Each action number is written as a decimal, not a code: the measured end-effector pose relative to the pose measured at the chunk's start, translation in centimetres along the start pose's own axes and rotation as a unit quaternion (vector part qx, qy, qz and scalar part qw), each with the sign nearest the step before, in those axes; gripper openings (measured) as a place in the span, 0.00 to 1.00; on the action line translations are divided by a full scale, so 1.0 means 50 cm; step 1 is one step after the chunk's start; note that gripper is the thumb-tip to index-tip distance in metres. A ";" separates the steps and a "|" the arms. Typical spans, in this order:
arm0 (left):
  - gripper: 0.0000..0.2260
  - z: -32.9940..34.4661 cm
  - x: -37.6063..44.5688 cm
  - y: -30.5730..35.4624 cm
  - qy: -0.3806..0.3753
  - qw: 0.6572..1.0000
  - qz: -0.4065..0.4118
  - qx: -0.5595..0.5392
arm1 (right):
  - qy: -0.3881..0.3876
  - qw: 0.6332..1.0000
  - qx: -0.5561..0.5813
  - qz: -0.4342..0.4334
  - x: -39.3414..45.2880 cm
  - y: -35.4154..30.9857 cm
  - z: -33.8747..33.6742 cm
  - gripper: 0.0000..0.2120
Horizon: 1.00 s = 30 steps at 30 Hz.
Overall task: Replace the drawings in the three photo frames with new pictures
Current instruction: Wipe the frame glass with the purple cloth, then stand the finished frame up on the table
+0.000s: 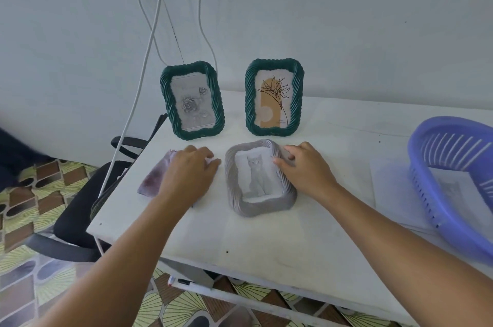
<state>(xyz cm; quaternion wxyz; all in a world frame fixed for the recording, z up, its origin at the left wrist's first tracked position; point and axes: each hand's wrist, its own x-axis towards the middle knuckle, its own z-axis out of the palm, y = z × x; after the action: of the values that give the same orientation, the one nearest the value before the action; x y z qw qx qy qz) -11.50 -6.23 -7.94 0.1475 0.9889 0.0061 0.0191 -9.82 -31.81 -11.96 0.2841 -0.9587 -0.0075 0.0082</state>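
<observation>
**White table, what's on it**

Table [266,241] holds two green frames [192,100] [274,97] upright at back; grey frame [258,177] flat in middle; purplish cloth [154,180] at left; blue basket [453,180] over paper sheets [392,188] at right.

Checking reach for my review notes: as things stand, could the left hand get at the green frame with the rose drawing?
Probably yes. The left hand rests on a purplish cloth just in front of the rose frame, which stands upright at the back of the table. Nothing lies between them; the grey frame sits off to the side.
</observation>
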 end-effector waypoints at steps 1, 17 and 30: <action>0.15 0.012 0.007 0.010 -0.014 1.000 -0.005 0.009 | -0.006 1.000 -0.001 0.002 -0.002 -0.003 -0.003 0.08; 0.23 0.089 0.017 0.029 -0.089 0.993 -0.050 -0.064 | -0.031 0.991 0.129 0.030 -0.017 -0.018 -0.004 0.29; 0.28 0.058 0.028 0.096 -0.071 0.878 -0.082 -0.467 | 0.045 0.907 0.417 0.041 -0.031 -0.019 -0.045 0.25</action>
<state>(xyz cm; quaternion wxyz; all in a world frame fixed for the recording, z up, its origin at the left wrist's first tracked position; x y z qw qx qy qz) -9.95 -11.65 -9.25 0.5928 0.8000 0.0675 -0.0629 -11.31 -32.29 -9.52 0.6572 -0.7519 0.0487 -0.0209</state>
